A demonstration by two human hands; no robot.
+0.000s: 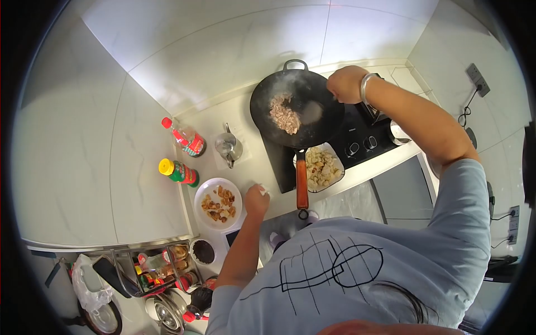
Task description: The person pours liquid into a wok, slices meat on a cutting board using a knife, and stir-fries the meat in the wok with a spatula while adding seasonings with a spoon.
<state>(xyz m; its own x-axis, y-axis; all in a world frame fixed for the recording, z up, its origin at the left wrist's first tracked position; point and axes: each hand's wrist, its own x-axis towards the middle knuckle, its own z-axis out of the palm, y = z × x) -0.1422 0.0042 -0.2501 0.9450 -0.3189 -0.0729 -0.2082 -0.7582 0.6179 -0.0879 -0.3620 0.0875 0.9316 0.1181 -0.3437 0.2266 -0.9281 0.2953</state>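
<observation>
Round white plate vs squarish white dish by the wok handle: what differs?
Shape: the round white plate is circular; the squarish white dish has rounded corners.
Contents: the plate holds scattered browned pieces; the dish holds a pile of pale, yellowish chopped food.
Fill: the plate shows much bare surface; the dish is mostly covered.
Shared: both white, both holding food.

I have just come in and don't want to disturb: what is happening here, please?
A person is cooking at the stove: pale chopped food steams in the wok, with their right hand closed over its rim. Their left hand, beside the plate of browned pieces, has something white, too small to identify.
</observation>
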